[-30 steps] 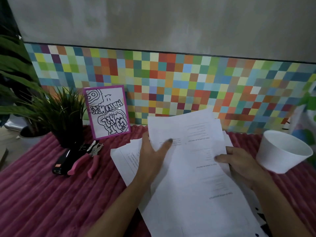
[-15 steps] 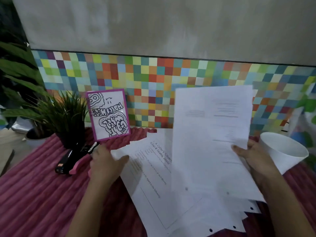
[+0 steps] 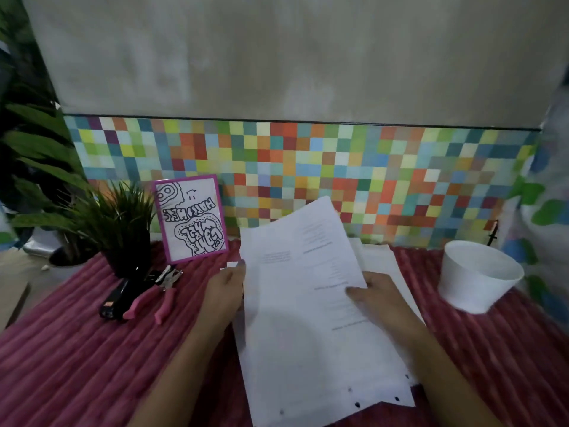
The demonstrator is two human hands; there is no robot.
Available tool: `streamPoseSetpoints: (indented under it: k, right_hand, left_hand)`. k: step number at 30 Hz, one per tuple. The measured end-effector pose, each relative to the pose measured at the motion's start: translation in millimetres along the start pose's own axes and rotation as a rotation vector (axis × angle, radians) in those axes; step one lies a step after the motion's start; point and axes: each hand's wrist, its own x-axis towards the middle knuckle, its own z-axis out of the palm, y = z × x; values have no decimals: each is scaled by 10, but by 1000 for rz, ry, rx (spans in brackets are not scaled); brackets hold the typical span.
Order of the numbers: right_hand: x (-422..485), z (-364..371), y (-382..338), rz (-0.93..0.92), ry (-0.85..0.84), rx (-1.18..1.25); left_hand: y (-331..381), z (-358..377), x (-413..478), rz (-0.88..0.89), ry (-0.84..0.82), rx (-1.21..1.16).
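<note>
Printed sheets [image 3: 308, 328] lie in a loose stack at the middle of the table, on a ribbed pink-red cloth [image 3: 77, 365], with the top page lifted and tilted so its far corner rises in front of the coloured mosaic band [image 3: 308, 155] on the wall. Small punched holes show along the near edge of the stack. The left hand [image 3: 224, 291] holds the left edge of the top page, its fingers curled round behind the paper with one fingertip showing at the edge. The right hand [image 3: 381, 300] grips the right side, thumb lying flat on the printed face and the other fingers hidden beneath, so how they lie cannot be told. More pages [image 3: 381, 263] fan out underneath towards the right. Well apart to the right stands a white cup [image 3: 480, 285], mouth open, with only its pale inner wall in view. On the left a black pot [image 3: 132, 263] holds a tuft of thin green grass-like leaves. Behind that pot, off the cloth, a second dark pot [image 3: 66, 257] carries broad leaves, though its inside is too dark to make out. Just beside the black pot lie a black stapler [image 3: 114, 300] and a pink-handled hole punch [image 3: 154, 298], touching each other. A purple-framed drawing [image 3: 191, 220] leans upright against the mosaic.
</note>
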Motion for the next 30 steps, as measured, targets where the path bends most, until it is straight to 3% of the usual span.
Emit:
streamPoseSetpoints:
  k: [2,5,7,10,12,17,23,27,30]
  right_hand:
    - [-3,59,8,-40,0,-130]
    - [50,42,15,-132,52,-321]
    - [103,-10,64,-166,102,-356]
    - [99,-97,68,-18,132,-170]
    - [62,-132,-4,-18,74,-14]
    - [-112,-201,-344,-279,148,213]
    - [-422,-195,-866,-596,312,249]
    - [-501,-126,-851,-619,378,234]
    - [-457,-34,-613,-500,405,229]
  left_hand:
    - [41,115,12,-104,-58,46]
    - [-11,230,-25,6,-153,23]
    - [-50,252,-32,93,-114,-17]
    - [98,252,-95,228,-71,-187]
    - [260,212,-144,293,-79,-295]
    - [774,85,-336,483,-88,-463]
    - [1243,138,-601,769,52,-351]
    - [1128,270,-525,753,84,-329]
    - [782,365,-403,637,48,-276]
